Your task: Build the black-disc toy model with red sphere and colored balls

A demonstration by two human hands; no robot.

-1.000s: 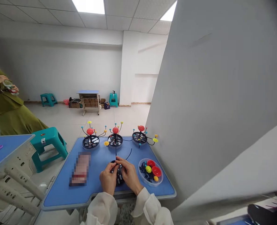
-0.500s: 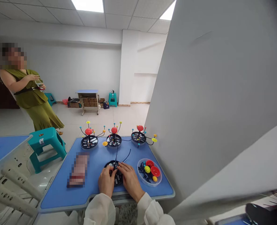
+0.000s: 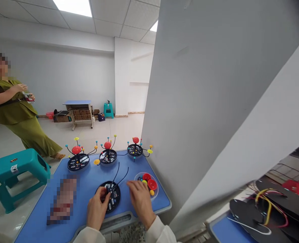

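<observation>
A tall grey partition (image 3: 197, 101) fills the right half of our view, and beyond it is a pale room with a tiled floor. To the left stands one person (image 3: 12, 114) in an olive dress, holding a small object at chest height with both hands. Two teal plastic stools are in view: a near one (image 3: 18, 172) beside our blue bench (image 3: 85, 172) and a far one (image 3: 108, 110) against the wall. Next to the far stool is a small desk (image 3: 79, 107) with brown boxes on its lower shelf. At lower right, a second blue bench (image 3: 227, 231) carries flat black pieces (image 3: 247, 216) and yellow and red wires (image 3: 267, 206).

On our bench, three finished models (image 3: 108, 152) stand in a row along the far edge. Each has a black disc base, one red ball on top and thin black arms tipped with colored beads. A blurred object (image 3: 63, 199) lies to the left, too obscured to identify.

Nearer us is a fourth black disc (image 3: 113, 199) with two black wires (image 3: 119, 172) rising from it. Our left hand (image 3: 96, 210) is closed around the disc's near-left edge, gripping it. Our right hand (image 3: 140, 202) is open and raised, between the disc and a clear round dish (image 3: 155, 192). The dish holds two red domes (image 3: 152, 184), one orange ball (image 3: 152, 192), a partly hidden yellow piece (image 3: 144, 181) and small blue beads (image 3: 140, 178).
</observation>
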